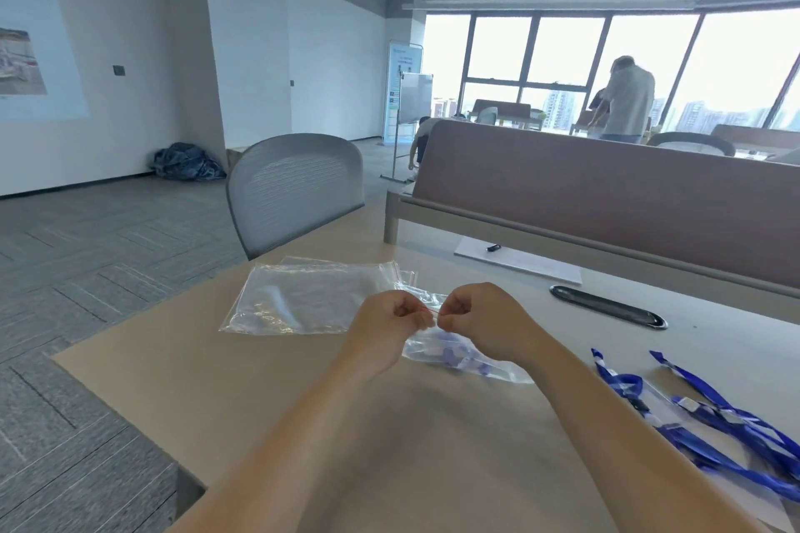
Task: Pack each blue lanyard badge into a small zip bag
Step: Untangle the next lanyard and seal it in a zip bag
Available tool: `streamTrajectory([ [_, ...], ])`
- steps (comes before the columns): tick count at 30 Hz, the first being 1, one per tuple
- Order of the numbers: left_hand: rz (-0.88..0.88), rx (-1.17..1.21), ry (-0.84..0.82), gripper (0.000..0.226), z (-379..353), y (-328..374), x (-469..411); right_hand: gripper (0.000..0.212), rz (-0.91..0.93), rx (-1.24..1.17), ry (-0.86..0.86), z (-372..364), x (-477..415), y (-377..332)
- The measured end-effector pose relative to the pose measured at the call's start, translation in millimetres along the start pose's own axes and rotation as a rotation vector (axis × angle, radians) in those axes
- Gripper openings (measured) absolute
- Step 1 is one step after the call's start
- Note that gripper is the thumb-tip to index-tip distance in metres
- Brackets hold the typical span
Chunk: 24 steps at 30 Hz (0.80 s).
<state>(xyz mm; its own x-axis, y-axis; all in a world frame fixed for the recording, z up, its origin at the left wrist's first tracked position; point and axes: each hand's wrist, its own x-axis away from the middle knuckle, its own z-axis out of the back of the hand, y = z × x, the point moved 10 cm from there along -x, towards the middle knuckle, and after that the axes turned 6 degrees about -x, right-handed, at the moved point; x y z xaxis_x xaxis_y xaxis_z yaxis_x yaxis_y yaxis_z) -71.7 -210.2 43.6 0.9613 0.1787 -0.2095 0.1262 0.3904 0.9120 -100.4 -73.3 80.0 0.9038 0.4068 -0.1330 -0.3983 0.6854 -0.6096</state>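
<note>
My left hand and my right hand meet over the middle of the table, both pinching the red zip strip of a small clear zip bag. A folded blue lanyard badge shows through the plastic, partly hidden behind my hands. A pile of loose blue lanyard badges lies on the table at the right. A stack of flat clear zip bags rests on the table just left of my hands.
The beige table ends at its left edge, with a grey chair behind it. A black cable slot and a white sheet with a black pen lie further back, before a brown partition. People stand by the windows.
</note>
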Motion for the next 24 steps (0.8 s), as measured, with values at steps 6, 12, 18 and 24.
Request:
streamTrajectory([
  [6,-0.009,-0.004,-0.038,0.006,-8,-1,-4,0.007,-0.005,0.025,0.011,4,1,-1],
  [12,-0.046,-0.126,-0.019,0.014,-7,1,-3,0.009,-0.012,0.019,0.020,1,4,1],
  [18,-0.057,-0.180,-0.008,0.015,-12,1,1,0.011,-0.014,0.059,-0.018,2,6,7],
  [24,-0.011,-0.118,-0.042,0.010,-16,-2,0,0.009,-0.001,0.090,-0.035,1,6,9],
])
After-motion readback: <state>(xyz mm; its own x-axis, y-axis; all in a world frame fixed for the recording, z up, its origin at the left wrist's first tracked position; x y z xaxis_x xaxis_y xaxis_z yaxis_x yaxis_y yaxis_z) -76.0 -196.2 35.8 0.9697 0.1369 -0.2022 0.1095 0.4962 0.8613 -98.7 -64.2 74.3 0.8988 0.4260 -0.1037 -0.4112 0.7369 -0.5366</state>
